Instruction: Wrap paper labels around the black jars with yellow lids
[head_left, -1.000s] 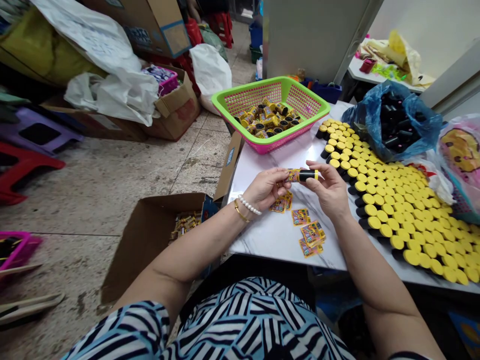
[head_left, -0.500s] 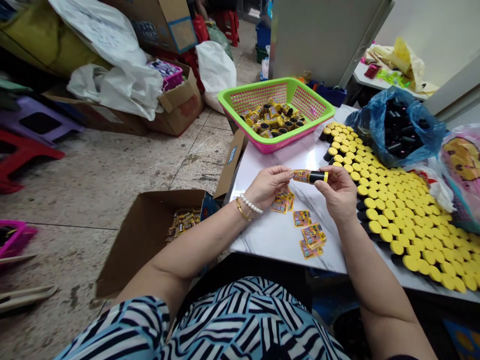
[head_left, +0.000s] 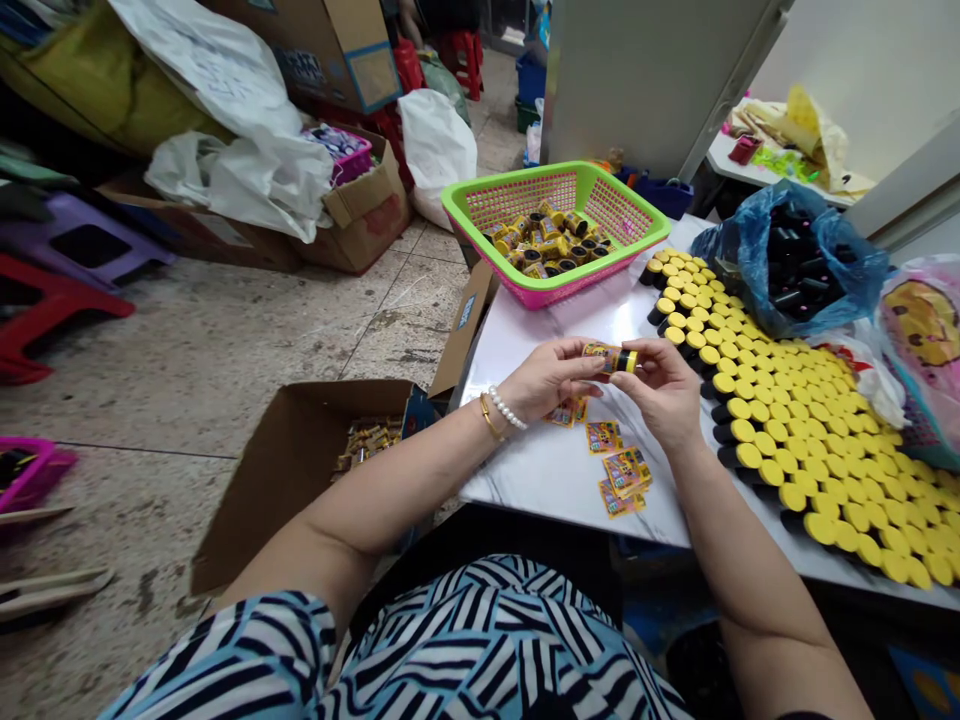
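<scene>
The speckled floor (head_left: 247, 340) fills the left of the frame, and the white counter (head_left: 544, 485) extends from the centre to the right. The counter's left edge runs down the centre of the frame, alongside the upright flap of an open carton (head_left: 255, 480) at lower left; its near edge crosses the lower centre, close to the wearer's torso (head_left: 480, 640). Packed yellow-capped containers (head_left: 810, 440) occupy the right part of the counter and limit room beside the right forearm. A green-rimmed basket (head_left: 622, 218) at upper centre bounds the far side; bare white surface separates it from the hands. A blue plastic bag (head_left: 739, 245) stands behind the containers at upper right. At the centre of the frame, the left hand (head_left: 551, 378) and right hand (head_left: 664, 385) are both grasping one tube (head_left: 602, 358), held nearly level above the counter. The left fingers grip its label-wrapped left end; the right fingers and thumb close around its yellow-capped right end, with a narrow black band visible between label and cap. Printed labels (head_left: 626, 470) lie below the tube, some partly hidden by the left hand.
</scene>
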